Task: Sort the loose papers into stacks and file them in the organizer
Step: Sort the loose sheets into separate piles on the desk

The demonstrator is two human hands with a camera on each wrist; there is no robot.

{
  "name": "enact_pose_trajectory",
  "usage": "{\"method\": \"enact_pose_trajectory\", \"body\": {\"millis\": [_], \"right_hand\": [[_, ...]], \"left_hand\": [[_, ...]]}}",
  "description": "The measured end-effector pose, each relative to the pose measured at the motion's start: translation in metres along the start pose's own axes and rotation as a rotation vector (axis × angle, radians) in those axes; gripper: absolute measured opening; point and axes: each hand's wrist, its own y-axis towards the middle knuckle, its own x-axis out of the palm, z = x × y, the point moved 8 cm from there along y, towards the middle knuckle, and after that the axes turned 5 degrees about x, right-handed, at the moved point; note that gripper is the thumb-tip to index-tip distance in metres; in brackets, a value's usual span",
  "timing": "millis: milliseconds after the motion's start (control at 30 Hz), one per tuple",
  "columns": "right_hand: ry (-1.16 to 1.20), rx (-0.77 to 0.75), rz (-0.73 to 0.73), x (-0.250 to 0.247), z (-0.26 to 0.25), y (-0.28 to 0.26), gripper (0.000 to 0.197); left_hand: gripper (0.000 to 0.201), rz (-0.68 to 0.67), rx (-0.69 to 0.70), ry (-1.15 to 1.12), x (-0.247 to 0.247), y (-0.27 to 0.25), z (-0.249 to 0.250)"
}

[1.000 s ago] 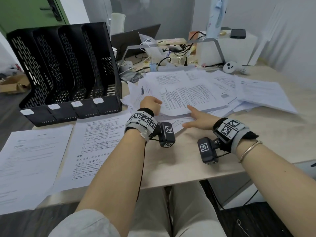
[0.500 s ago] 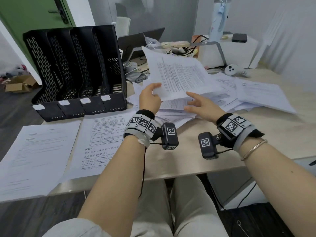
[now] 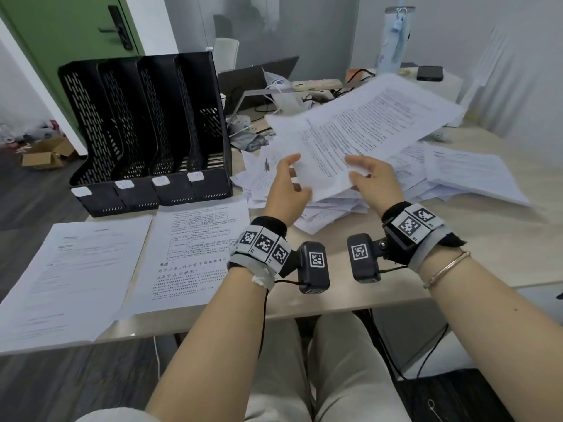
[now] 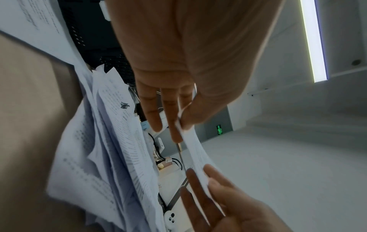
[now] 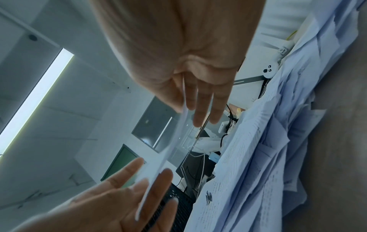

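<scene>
A thin sheaf of printed papers (image 3: pixel 365 126) hangs in the air over the loose paper pile (image 3: pixel 332 208) at the middle of the desk. My left hand (image 3: pixel 294 175) pinches its near left corner, thumb on top and fingers beneath. My right hand (image 3: pixel 353 172) pinches the near edge beside it. The left wrist view shows the left thumb clamping the papers' edge (image 4: pixel 190 141). In the right wrist view the papers' edge (image 5: pixel 184 100) runs between thumb and fingers. The black slotted organizer (image 3: pixel 146 126) stands at the back left, its slots empty as far as I can see. Two sorted stacks (image 3: pixel 73 278) (image 3: pixel 195 251) lie in front of it.
More loose papers (image 3: pixel 469 172) spread to the right of the pile. Behind it are a laptop (image 3: pixel 259 83), cables and a power strip (image 3: pixel 316 85), a bottle (image 3: pixel 394 38) and a phone (image 3: pixel 429 73). A cardboard box (image 3: pixel 45 156) sits on the floor at left.
Both hands went from resting on the pile to lifting the sheaf off it. The sheaf now sits higher and swings out to the right.
</scene>
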Motion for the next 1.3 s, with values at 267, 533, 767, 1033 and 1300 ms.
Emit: {"method": "enact_pose_trajectory", "body": {"millis": [267, 533, 767, 1033, 1300], "right_hand": [[0.018, -0.011, 0.055, -0.025, 0.008, -0.003, 0.051], [0.051, 0.012, 0.021, -0.030, 0.009, -0.010, 0.053], [0.058, 0.048, 0.010, -0.026, 0.022, -0.013, 0.057], [0.036, 0.050, 0.035, -0.020, 0.013, -0.016, 0.058], [-0.019, 0.037, -0.058, 0.017, 0.003, -0.014, 0.062]], "left_hand": [[0.085, 0.258, -0.168, -0.061, -0.035, 0.005, -0.013], [0.074, 0.300, -0.183, -0.006, -0.066, 0.001, -0.018], [0.047, 0.016, -0.238, 0.132, -0.050, -0.007, -0.018], [0.051, -0.085, -0.303, 0.099, -0.048, -0.025, -0.022], [0.059, 0.243, -0.229, -0.015, -0.092, -0.047, -0.016]]}}
